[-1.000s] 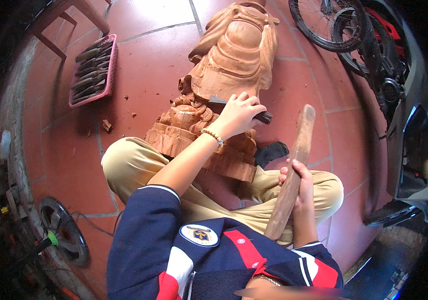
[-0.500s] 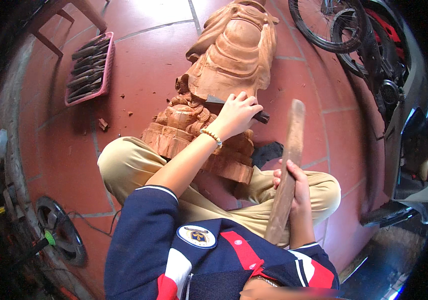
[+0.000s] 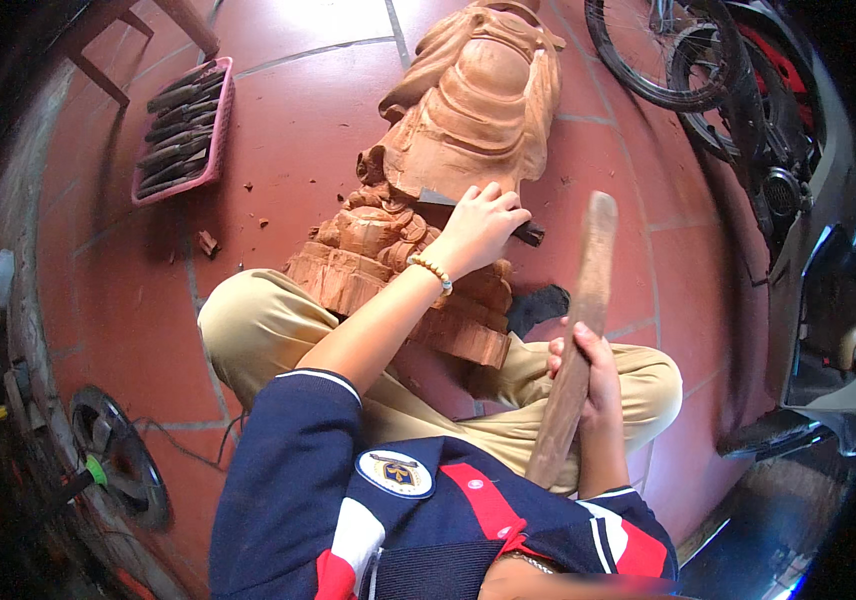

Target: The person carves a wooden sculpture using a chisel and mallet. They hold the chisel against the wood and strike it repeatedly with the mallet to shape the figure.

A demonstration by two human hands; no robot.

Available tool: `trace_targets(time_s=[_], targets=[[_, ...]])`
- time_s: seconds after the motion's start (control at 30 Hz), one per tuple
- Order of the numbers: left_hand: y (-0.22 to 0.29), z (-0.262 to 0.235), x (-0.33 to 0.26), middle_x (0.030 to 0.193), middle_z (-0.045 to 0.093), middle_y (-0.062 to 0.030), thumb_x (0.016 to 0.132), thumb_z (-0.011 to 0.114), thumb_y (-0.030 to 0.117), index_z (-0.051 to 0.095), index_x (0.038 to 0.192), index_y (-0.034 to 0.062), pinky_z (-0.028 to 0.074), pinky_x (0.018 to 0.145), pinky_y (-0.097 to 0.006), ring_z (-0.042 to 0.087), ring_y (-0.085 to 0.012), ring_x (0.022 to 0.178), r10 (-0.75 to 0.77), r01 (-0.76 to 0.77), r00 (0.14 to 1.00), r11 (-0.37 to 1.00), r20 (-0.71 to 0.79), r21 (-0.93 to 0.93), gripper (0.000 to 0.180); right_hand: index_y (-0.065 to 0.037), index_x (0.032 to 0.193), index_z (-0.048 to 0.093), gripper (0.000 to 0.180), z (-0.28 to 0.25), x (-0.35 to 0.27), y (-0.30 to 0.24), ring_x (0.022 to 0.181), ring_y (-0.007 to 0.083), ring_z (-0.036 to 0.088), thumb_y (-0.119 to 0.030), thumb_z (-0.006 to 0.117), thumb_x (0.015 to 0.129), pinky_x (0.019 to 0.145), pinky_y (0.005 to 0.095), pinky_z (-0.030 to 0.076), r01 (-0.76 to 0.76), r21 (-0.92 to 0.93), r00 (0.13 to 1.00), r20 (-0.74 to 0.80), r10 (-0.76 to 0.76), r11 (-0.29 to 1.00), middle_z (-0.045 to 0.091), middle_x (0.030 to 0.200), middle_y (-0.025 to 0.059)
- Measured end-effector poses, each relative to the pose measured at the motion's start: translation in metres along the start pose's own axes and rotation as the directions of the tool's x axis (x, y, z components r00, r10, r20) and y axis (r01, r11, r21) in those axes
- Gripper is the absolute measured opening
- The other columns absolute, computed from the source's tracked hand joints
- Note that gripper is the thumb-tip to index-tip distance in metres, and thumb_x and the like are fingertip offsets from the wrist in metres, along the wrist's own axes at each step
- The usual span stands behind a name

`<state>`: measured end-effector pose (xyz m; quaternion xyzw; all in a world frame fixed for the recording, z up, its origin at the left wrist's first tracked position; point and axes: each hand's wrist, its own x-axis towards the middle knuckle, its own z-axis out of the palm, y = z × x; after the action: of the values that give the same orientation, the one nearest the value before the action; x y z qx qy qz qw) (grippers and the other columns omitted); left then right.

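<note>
Red floor tiles run under everything, and on them lies a reddish wooden statue (image 3: 468, 110), its carved base propped against the seated person's crossed legs. Over the figure's middle the left hand (image 3: 478, 225) is wrapped around a chisel (image 3: 528, 235), only the dark butt showing past the fingers, its edge apparently set to the wood below the palm. Just off to that grip's right, the right hand (image 3: 588, 375) is clenched on a long wooden mallet (image 3: 578, 330), raised upright. It looks like mid-carving, between blows; the next strike needs the mallet landing squarely on the butt. Chips are scattered beyond, then a pink tray of chisels (image 3: 180, 130).
</note>
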<state>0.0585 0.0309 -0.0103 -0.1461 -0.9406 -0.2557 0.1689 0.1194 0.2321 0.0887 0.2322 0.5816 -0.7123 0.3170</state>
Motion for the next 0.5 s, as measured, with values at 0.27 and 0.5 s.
trace_targets(time_s=[0.27, 0.5], targets=[[-0.011, -0.01, -0.001, 0.086, 0.051, -0.0043, 0.06, 0.066, 0.013, 0.058, 0.09, 0.0118, 0.035, 0.076, -0.035, 0.046, -0.0239, 0.087, -0.112, 0.112, 0.994, 0.993, -0.022, 0.03, 0.031, -0.003, 0.094, 0.041, 0.03, 0.009, -0.007, 0.005, 0.05, 0.0128, 0.051, -0.015, 0.059, 0.074, 0.047, 0.0243, 0.044, 0.018, -0.28, 0.986, 0.167, 0.031, 0.96, 0.051, 0.066, 0.0049], [-0.007, -0.012, -0.002, 0.085, 0.05, -0.0038, 0.06, 0.067, 0.015, 0.058, 0.09, 0.0123, 0.037, 0.074, -0.036, 0.045, -0.0245, 0.086, -0.102, 0.099, 0.992, 0.994, -0.076, -0.051, 0.031, -0.004, 0.095, 0.04, 0.028, 0.0, 0.0, -0.001, 0.05, 0.0153, 0.05, -0.017, 0.056, 0.077, 0.045, 0.0259, 0.044, 0.081, -0.108, 0.997, -0.007, -0.082, 0.991, 0.05, 0.065, 0.0076]])
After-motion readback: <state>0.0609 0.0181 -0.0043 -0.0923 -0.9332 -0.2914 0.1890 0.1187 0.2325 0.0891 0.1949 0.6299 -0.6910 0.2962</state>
